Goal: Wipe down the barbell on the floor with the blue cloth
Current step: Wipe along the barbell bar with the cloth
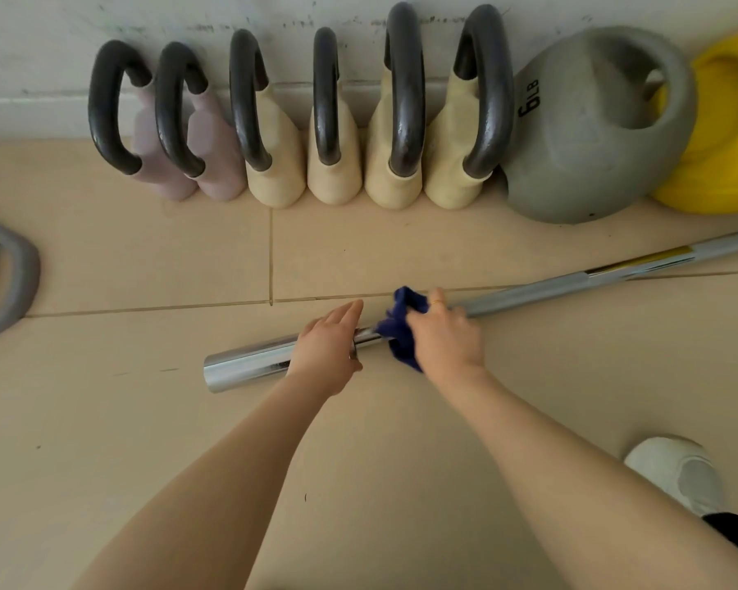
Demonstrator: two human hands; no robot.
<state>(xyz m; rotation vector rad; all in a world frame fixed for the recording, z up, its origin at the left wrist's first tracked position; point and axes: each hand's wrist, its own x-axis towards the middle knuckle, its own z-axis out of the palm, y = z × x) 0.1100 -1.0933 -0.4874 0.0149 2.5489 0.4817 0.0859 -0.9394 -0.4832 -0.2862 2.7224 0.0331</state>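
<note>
Barbell (529, 291) lies flat on the tiled floor (146, 257), running diagonally from its chrome sleeve end near the left hand up to the right edge of view, in front of a row of kettlebells (333, 121) lined against the wall.

Right hand (446, 334) is closed around the blue cloth (401, 330), bunched and wrapped over the bar just beside the sleeve collar, so the cloth covers most of the bar's round surface; probably gripped this way so one slide cleans all sides.

Left hand (327, 349) rests on the sleeve next to the collar, palm down, fingers loosely spread and extended, not curled round. Looks like it is pinning the bar so it won't roll or slide under the wiping push.

A grey kettlebell marked 6 LB (593, 129) sits beyond the bar, a yellow weight (721, 134) past it. A white shoe (678, 470) is on the near side of the bar, well apart from it.

Judgement: wiping is under way near the sleeve end; the long shaft to the right likely remains.
</note>
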